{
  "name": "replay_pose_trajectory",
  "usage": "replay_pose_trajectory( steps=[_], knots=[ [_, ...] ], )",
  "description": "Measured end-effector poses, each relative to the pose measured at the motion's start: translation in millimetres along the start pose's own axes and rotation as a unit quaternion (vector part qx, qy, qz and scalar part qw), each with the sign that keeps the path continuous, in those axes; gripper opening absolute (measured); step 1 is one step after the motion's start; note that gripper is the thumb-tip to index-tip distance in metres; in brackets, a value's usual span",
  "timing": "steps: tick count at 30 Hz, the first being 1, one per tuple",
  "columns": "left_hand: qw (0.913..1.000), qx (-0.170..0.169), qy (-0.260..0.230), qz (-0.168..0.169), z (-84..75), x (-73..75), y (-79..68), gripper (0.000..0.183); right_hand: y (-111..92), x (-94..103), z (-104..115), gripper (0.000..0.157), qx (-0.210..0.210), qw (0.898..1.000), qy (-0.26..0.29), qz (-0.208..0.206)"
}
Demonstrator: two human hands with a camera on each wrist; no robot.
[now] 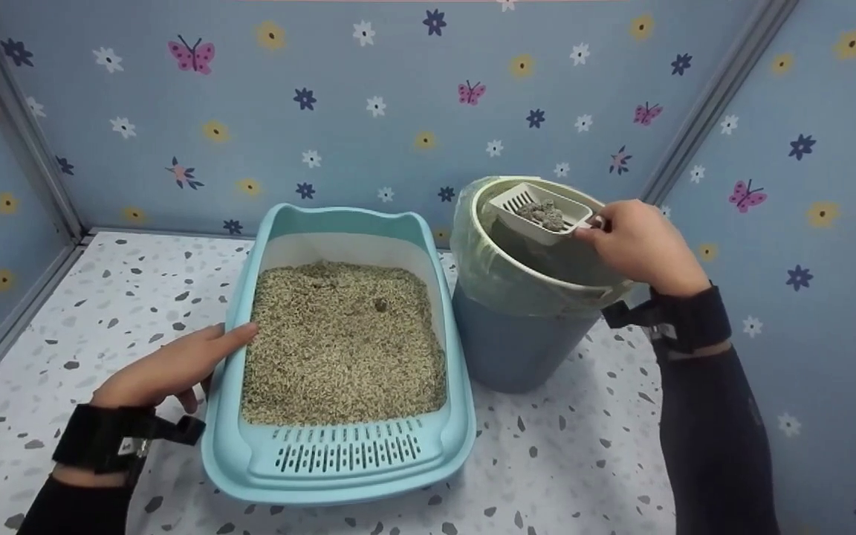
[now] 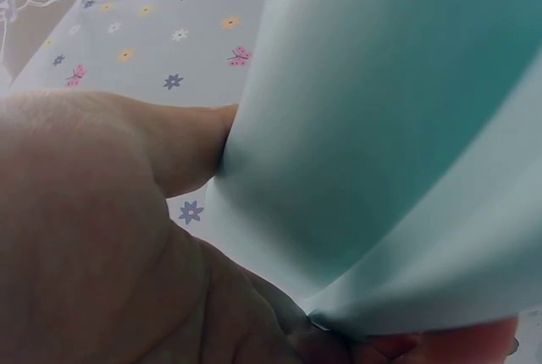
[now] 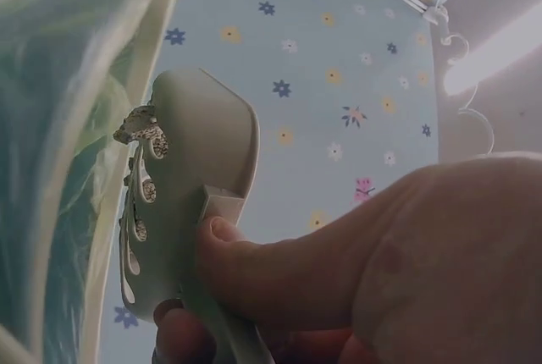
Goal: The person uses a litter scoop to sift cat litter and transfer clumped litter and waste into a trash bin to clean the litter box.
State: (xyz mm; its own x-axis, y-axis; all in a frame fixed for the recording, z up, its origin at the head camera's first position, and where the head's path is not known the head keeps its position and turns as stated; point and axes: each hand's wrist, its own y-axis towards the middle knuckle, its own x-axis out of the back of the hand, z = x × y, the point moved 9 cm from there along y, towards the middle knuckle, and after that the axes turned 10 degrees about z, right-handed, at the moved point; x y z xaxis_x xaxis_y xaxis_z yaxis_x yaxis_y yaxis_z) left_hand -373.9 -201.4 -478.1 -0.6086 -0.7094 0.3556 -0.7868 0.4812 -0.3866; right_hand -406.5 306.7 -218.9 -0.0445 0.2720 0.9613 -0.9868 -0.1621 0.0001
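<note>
My right hand [image 1: 640, 241] grips the handle of a white slotted litter scoop [image 1: 573, 202], thumb along the handle's base. Grey litter clumps [image 1: 547, 214] lie in the scoop, which is over the mouth of a lined trash bin [image 1: 524, 349]. In the right wrist view the scoop [image 3: 199, 144] appears side-on, with a clump [image 3: 142, 125] at its slotted side. My left hand [image 1: 175, 364] holds the left rim of a light blue litter box [image 1: 461, 401], thumb over the edge and fingers underneath. The left wrist view shows the thumb [image 2: 190, 140] against the box wall [image 2: 339, 144].
Tan litter [image 1: 339, 349] fills the box, with a small dark lump [image 1: 380, 305] on its surface. A translucent bag [image 1: 502, 286] covers the bin's rim. Flower-patterned panels [image 1: 368, 82] stand behind and at both sides of the speckled white surface [image 1: 539, 461].
</note>
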Motion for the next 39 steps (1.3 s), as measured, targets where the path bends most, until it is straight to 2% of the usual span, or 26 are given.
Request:
replay_pose_trajectory(
  steps=[11, 26, 31, 35, 39],
  knots=[
    [1.0000, 0.006, 0.004, -0.004, 4.6, -0.3, 2.4, 0.078, 12.5, -3.8, -18.6, 0.039, -0.016, 1.000, -0.025, 0.001],
    [0.9999, 0.005, 0.006, -0.007, 3.0, -0.4, 0.9, 0.077, 17.7, -2.8, -21.7, 0.028, -0.021, 0.998, -0.058, -0.009],
    [0.9999, 0.008, 0.007, -0.006, 2.5, -0.6, 0.5, 0.080, 19.2, -5.9, -20.8, 0.014, -0.018, 0.997, -0.073, -0.021],
    [0.9999, 0.008, 0.004, -0.006, 2.3, 0.0, 0.4, 0.079, 17.6, -6.8, -17.9, 0.009, -0.010, 0.996, -0.086, -0.039],
    [1.0000, 0.007, 0.001, -0.003, 5.1, 0.4, 2.6, 0.077, 13.2, -6.2, -12.5, 0.016, 0.004, 0.993, -0.103, -0.063]
  ],
)
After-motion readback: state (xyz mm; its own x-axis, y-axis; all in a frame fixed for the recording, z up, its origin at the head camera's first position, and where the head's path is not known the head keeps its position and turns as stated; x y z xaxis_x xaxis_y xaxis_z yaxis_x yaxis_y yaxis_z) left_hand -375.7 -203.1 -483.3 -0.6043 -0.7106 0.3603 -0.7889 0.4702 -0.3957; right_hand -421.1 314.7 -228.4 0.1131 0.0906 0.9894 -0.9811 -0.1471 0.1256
